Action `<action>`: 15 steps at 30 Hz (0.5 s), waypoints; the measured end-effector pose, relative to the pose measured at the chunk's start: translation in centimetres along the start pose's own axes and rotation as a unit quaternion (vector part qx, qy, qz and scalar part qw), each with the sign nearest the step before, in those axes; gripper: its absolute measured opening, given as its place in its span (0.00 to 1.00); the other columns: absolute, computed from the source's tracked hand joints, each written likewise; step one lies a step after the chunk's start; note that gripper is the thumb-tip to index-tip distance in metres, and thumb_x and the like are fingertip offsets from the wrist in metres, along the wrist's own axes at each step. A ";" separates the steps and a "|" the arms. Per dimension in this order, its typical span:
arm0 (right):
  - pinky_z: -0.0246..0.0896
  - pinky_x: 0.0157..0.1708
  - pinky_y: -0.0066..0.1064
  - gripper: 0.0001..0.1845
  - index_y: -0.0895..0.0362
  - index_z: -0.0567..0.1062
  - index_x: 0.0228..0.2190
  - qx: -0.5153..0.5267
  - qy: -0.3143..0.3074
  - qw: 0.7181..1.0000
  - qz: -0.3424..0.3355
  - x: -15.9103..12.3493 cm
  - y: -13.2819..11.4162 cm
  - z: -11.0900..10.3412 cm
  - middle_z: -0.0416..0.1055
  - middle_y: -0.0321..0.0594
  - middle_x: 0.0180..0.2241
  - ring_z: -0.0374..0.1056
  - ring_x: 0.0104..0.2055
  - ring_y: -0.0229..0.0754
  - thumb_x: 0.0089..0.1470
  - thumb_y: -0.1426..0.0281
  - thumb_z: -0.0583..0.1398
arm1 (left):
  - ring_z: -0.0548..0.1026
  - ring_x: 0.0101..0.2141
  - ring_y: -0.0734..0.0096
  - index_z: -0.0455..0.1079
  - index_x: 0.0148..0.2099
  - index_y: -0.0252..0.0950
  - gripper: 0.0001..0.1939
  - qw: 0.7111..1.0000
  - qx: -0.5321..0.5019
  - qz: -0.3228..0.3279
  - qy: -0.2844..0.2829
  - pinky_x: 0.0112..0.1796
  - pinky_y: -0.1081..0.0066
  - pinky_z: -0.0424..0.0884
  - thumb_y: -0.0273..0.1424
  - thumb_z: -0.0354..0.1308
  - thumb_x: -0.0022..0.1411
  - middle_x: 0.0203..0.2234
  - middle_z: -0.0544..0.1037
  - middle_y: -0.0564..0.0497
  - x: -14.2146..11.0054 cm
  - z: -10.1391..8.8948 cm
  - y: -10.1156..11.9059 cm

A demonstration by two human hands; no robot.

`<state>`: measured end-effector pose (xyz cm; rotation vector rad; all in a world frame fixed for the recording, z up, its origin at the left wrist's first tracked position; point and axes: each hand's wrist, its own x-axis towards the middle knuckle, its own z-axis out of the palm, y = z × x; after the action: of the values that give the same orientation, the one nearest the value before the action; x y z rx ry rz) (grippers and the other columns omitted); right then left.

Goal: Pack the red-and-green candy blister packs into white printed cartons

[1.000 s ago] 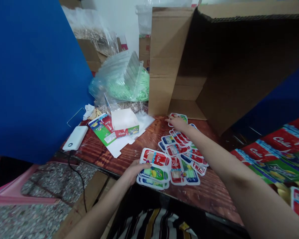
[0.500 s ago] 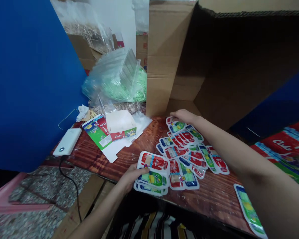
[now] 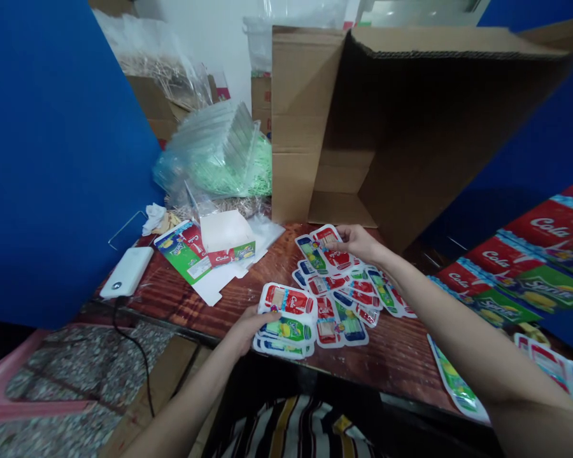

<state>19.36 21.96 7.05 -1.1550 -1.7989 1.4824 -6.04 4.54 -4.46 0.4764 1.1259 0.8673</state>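
Note:
My left hand (image 3: 249, 327) is closed on a small stack of flat Cola-and-Sprite packets (image 3: 289, 302) at the table's near edge, its thumb on top. A red-and-green packet (image 3: 337, 251) is pinched by my right hand (image 3: 360, 243), which holds it over the loose pile. That pile of similar white-edged packets (image 3: 358, 286) spreads overlapping across the table, just right of the stack. One pair of packets (image 3: 341, 323) lies against the stack's right side. Another green packet (image 3: 458, 381) rests near the table edge, partly under my right forearm.
A large cardboard box (image 3: 296, 127) lies on its side behind the pile, its opening facing me. Printed Cola-and-Sprite boxes (image 3: 530, 254) stand at the right. Leftward are an open carton (image 3: 226, 235), a white power bank (image 3: 127, 272) with a cable, and bagged clear trays (image 3: 214, 140).
My right hand has come nearer and slightly right from the pile's far end, and a packet now shows raised in its fingers. My left hand stays on the stack. The view has shifted slightly.

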 end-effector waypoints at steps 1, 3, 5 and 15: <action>0.72 0.30 0.35 0.24 0.59 0.76 0.35 0.001 0.012 1.000 -0.002 -0.4 0.1 0.3 0.78 0.40 0.31 0.74 0.30 0.43 0.36 0.59 0.71 | 0.80 0.33 0.57 0.75 0.42 0.27 0.26 1.000 0.001 -0.003 0.006 0.38 0.64 0.75 0.33 0.73 0.39 0.33 0.82 0.39 -0.1 0.1 0.1; 0.72 0.32 0.35 0.24 0.59 0.76 0.35 -0.009 0.034 0.999 -0.014 -0.9 0.6 0.6 0.78 0.40 0.31 0.74 0.31 0.44 0.37 0.58 0.70 | 0.80 0.32 0.58 0.75 0.42 0.27 0.27 1.000 0.002 -0.007 0.012 0.38 0.64 0.76 0.33 0.73 0.38 0.32 0.82 0.39 -0.2 0.2 0.3; 0.72 0.33 0.35 0.23 0.58 0.75 0.34 -0.023 0.046 0.998 -0.027 -1.1 1.3 0.6 0.78 0.39 0.31 0.74 0.32 0.45 0.39 0.57 0.69 | 0.80 0.32 0.58 0.75 0.42 0.27 0.27 1.000 0.001 -0.006 0.012 0.38 0.63 0.76 0.32 0.73 0.39 0.31 0.82 0.40 -0.3 0.3 0.3; 0.70 0.32 0.34 0.24 0.59 0.75 0.31 -0.002 0.083 0.996 -0.037 -1.8 3.6 0.6 0.77 0.38 0.28 0.73 0.30 0.43 0.34 0.57 0.71 | 0.81 0.34 0.56 0.74 0.43 0.27 0.25 0.999 0.015 -0.019 0.026 0.38 0.63 0.77 0.31 0.72 0.41 0.33 0.82 0.39 -0.5 0.5 0.5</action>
<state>20.76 20.20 3.67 -1.1641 -1.7133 1.3024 -5.84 4.48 -3.67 0.4571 1.1936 0.8348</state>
